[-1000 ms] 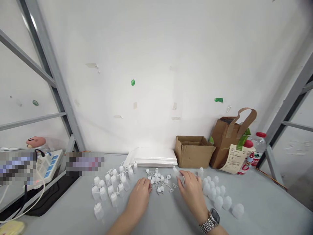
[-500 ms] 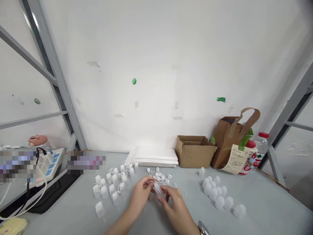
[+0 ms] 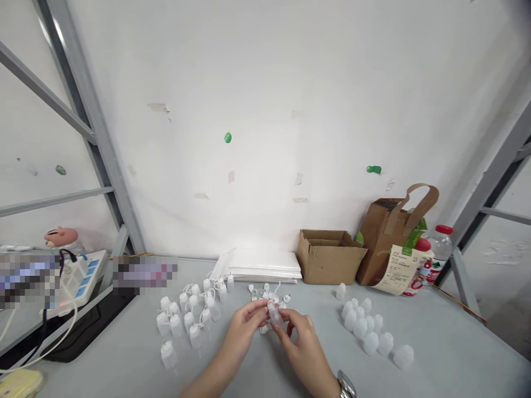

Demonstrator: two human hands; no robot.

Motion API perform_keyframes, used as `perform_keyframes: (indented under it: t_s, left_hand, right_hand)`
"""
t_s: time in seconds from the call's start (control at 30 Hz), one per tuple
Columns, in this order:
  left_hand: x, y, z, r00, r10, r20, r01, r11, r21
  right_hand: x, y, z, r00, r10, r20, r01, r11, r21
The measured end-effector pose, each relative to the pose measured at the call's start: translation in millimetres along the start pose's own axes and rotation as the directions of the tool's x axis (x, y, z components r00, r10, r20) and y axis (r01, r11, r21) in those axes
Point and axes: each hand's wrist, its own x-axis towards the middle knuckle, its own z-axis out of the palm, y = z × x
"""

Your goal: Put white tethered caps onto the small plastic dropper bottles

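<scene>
Seemingly midway: left hand (image 3: 248, 321) pinching the neck, right hand (image 3: 299, 333) the body, of a small bottle (image 3: 275, 316) at the near side of the loose caps (image 3: 286, 298); tethered bottles (image 3: 193, 303), apparently done, left of the caps, plain bottles (image 3: 360, 328), apparently remaining, right.

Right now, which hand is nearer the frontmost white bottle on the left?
Left. The left hand is right of the frontmost bottle; the right hand is farther right.

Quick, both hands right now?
Left hand: fingers closed at the small bottle's top; exactly what they pinch cannot be told.
Right hand: closed, holding the small bottle by its body.
</scene>
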Motion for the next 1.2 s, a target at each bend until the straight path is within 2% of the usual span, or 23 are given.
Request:
perform_keyframes:
  t_s: [0.17, 0.4, 0.6, 0.77, 0.9, 1.1, 1.2]
  left_hand:
    - [-5.6, 2.9, 3.3, 1.0, 0.015, -0.018, -0.016, 0.998, -0.067]
    - [-6.4, 3.1, 4.3, 0.998, -0.02, -0.065, 0.017, 0.999, -0.044]
    - [-7.0, 3.3, 4.5, 0.998, -0.04, 0.051, 0.047, 0.991, -0.129]
    - [-6.7, -1.7, 1.8, 0.991, -0.075, 0.115, 0.102, 0.963, -0.249]
    - [-7.1, -1.4, 1.8, 0.984, -0.119, 0.13, 0.152, 0.947, -0.284]
    - [-10.0, 4.6, 3.9, 0.978, 0.0, 0.208, 0.052, 0.968, -0.244]
    - [-11.3, 6.0, 4.5, 0.969, 0.02, 0.245, 0.04, 0.97, -0.238]
  right_hand:
    - [1.1, -0.1, -1.0, 0.999, -0.039, -0.018, 0.038, 0.999, -0.03]
    - [-0.4, -2.1, -1.3, 0.983, -0.178, -0.038, 0.172, 0.977, -0.124]
    - [-0.9, -7.6, -3.0, 0.965, -0.248, -0.082, 0.229, 0.955, -0.188]
    - [-2.5, -6.1, -0.1, 0.967, -0.238, -0.096, 0.22, 0.962, -0.162]
    - [-3.6, -6.0, 1.1, 0.974, -0.203, -0.098, 0.19, 0.973, -0.131]
    - [-3.7, -7.4, 0.4, 0.983, -0.153, -0.098, 0.143, 0.984, -0.105]
    - [-4.5, -7.6, 0.9, 0.983, -0.15, -0.103, 0.142, 0.987, -0.08]
